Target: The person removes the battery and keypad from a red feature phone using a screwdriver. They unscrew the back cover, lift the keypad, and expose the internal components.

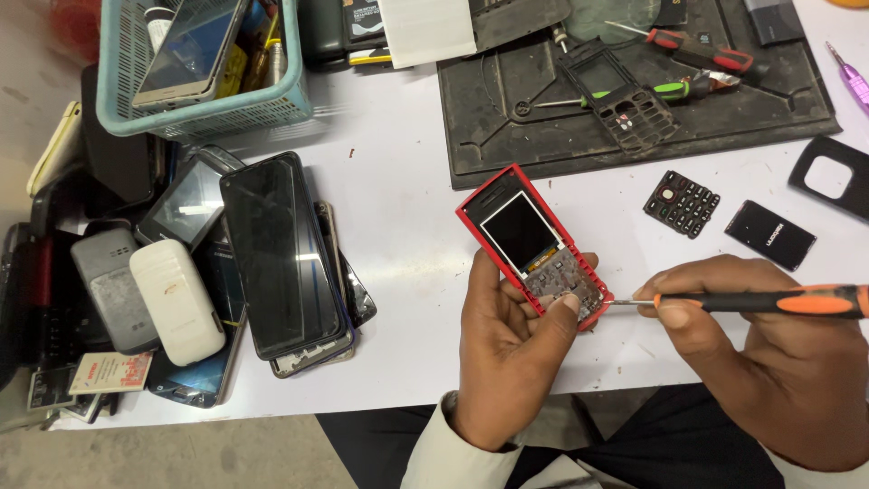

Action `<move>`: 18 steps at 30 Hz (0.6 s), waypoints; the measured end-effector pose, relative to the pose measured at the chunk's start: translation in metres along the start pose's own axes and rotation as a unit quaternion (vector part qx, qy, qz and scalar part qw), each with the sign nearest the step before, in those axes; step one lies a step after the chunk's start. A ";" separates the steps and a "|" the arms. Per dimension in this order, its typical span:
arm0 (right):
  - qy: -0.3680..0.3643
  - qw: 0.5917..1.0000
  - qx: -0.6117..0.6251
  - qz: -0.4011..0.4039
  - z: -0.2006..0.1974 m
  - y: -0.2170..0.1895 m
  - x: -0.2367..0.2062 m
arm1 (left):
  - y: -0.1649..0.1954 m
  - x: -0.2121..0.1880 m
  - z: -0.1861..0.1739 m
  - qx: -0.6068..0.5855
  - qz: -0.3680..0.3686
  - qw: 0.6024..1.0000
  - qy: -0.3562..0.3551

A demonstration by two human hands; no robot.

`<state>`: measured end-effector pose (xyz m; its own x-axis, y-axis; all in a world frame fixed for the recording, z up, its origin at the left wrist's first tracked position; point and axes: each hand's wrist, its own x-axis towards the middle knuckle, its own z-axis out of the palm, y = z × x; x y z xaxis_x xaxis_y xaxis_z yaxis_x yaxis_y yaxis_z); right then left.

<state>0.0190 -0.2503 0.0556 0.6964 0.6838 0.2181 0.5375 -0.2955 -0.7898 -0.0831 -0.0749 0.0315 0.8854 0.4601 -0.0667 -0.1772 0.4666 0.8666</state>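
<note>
My left hand (pixel 511 349) holds a small red phone (pixel 528 243) with its front cover and keypad off, the screen and bare key contacts showing. The thumb presses on the lower part of the phone. My right hand (pixel 769 349) grips a black and orange screwdriver (pixel 769 301). Its metal tip touches the phone's lower right corner. Both hands are over the front edge of the white table (pixel 407 244).
A pile of old phones (pixel 226 263) lies at the left, below a blue basket (pixel 204 68). A dark work mat (pixel 634 91) carries more screwdrivers and a black phone frame (pixel 620 95). A loose keypad (pixel 682 204), a battery (pixel 769 235) and a back cover (pixel 831 177) lie at right.
</note>
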 end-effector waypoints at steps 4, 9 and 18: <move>0.035 0.998 0.040 0.017 0.007 -0.003 0.000 | 0.000 -0.001 -0.001 0.003 -0.004 1.000 -0.008; 0.047 0.998 0.041 0.009 0.011 -0.007 0.005 | 0.001 -0.001 -0.001 -0.003 -0.005 1.000 -0.007; 0.053 0.990 0.106 0.082 0.022 -0.009 0.009 | 0.001 0.001 0.000 0.012 0.004 1.000 0.002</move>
<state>0.0098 -0.2269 0.0523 0.8182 0.5606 0.1277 0.3098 -0.2428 -0.9193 -0.0828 -0.0740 0.0324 0.8825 0.4662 -0.0616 -0.1735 0.4445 0.8788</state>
